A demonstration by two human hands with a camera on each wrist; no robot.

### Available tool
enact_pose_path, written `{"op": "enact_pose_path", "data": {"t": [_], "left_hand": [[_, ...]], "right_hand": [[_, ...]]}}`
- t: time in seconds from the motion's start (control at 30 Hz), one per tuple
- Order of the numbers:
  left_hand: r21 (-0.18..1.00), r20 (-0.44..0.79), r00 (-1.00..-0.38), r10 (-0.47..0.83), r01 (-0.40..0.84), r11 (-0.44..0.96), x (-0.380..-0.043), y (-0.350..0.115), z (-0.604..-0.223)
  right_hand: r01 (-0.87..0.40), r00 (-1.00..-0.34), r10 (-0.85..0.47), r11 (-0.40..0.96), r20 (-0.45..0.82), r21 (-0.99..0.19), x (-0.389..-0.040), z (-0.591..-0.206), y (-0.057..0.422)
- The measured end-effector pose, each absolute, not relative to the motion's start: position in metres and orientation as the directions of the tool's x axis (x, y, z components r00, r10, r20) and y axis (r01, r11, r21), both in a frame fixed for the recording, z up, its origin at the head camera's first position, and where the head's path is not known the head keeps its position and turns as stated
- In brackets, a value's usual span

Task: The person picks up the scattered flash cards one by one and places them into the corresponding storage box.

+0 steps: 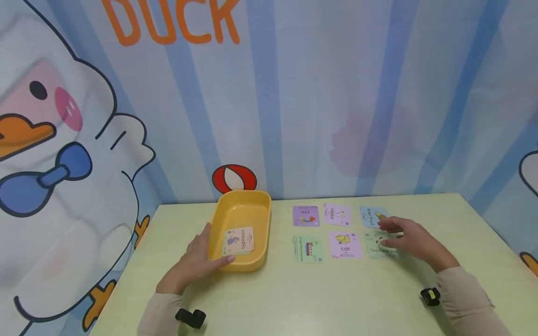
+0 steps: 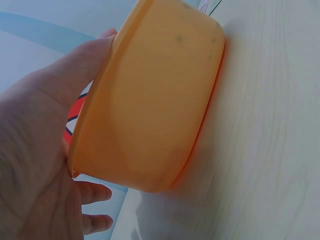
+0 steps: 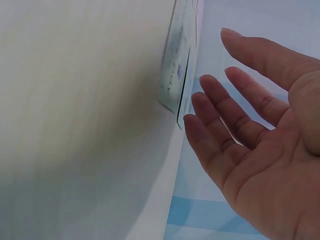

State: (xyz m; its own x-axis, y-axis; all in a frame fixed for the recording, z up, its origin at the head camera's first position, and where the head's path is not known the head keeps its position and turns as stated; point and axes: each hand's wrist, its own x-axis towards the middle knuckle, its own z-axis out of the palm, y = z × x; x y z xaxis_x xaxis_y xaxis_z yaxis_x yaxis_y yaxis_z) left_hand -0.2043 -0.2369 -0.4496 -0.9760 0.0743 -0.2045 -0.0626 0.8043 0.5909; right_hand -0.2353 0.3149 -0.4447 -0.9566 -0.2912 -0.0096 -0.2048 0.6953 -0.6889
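My left hand [image 1: 194, 257] holds the near left corner of a yellow plastic tray [image 1: 268, 228], its thumb at the near rim and its fingers along the left side. Inside the tray lies a card reading "typhoon" [image 1: 239, 239], with a greenish edge showing beneath it. My right hand [image 1: 414, 240] hovers with parted fingers over the green "Teachers' Day" card [image 1: 376, 253], partly covering it. Those fingers also reach the edge of the blue "kiwi fruit" card [image 1: 371, 215]. In the right wrist view, nothing shows between the thumb and fingers.
Left of the right hand lie a pink "rabbit" card [image 1: 336, 214], a lilac "cat" card [image 1: 345, 247], a purple card [image 1: 305, 216] and a green card [image 1: 301, 252], in two rows. The light wooden table [image 1: 302, 298] ends at a striped duck-print curtain [image 1: 302, 102].
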Motion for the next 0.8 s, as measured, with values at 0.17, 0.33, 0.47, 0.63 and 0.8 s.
{"op": "enact_pose_path", "data": {"t": [0.17,0.33,0.47,0.63,0.8], "left_hand": [[0.591,-0.194,-0.978,0.072,-0.057,0.805,-0.2042,-0.2366,-0.4503],[0.59,-0.183,-0.98,0.076,-0.048,0.806,-0.2036,-0.2364,-0.4502],[0.591,-0.18,-0.98,0.082,-0.041,0.806,-0.2039,-0.2368,-0.4506],[0.588,-0.184,-0.98,0.079,-0.045,0.807,-0.2044,-0.2365,-0.4505],[0.583,-0.191,-0.979,0.07,-0.056,0.81,-0.2045,-0.2357,-0.45]], "right_hand": [[-0.209,-0.949,-0.314,0.691,-0.027,-0.692,-0.2352,-0.4504,0.3176],[-0.209,-0.952,-0.306,0.7,-0.022,-0.683,-0.2367,-0.453,0.3167],[-0.215,-0.954,-0.3,0.723,-0.019,-0.656,-0.2372,-0.4534,0.3146],[-0.218,-0.955,-0.296,0.741,-0.017,-0.635,-0.2378,-0.4541,0.3129],[-0.207,-0.952,-0.303,0.748,-0.047,-0.631,-0.2412,-0.4538,0.3129]]}}
